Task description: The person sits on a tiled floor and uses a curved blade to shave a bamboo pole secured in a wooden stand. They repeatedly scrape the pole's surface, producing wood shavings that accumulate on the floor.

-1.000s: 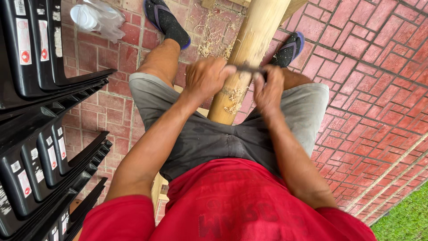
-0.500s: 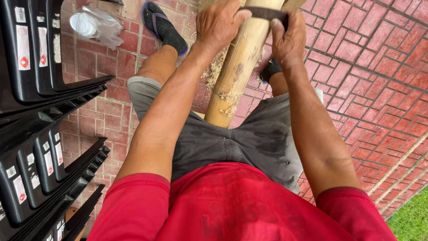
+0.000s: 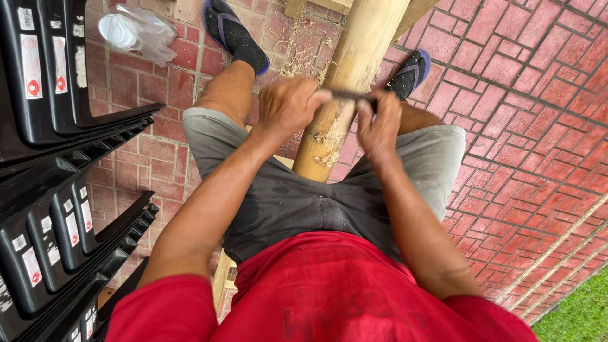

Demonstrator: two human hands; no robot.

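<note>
The wooden pole (image 3: pixel 354 82) runs up the middle, slanting from between the person's knees to the far edge. The left hand (image 3: pixel 288 107) grips it on the left, the right hand (image 3: pixel 380 123) on the right, and a drawknife blade (image 3: pixel 348 95) lies across the pole between them. Wood shavings (image 3: pixel 329 136) cling to the pole just below the blade, and more lie on the brick floor (image 3: pixel 525 114) at the far side. One sandalled foot (image 3: pixel 231 31) sits far left of the pole, the other foot (image 3: pixel 410 73) just right of it. Stacked chairs (image 3: pixel 57 190) fill the left edge, a plastic bag (image 3: pixel 136 31) on the floor beyond them. Grass (image 3: pixel 579 310) shows at the near right corner.
</note>
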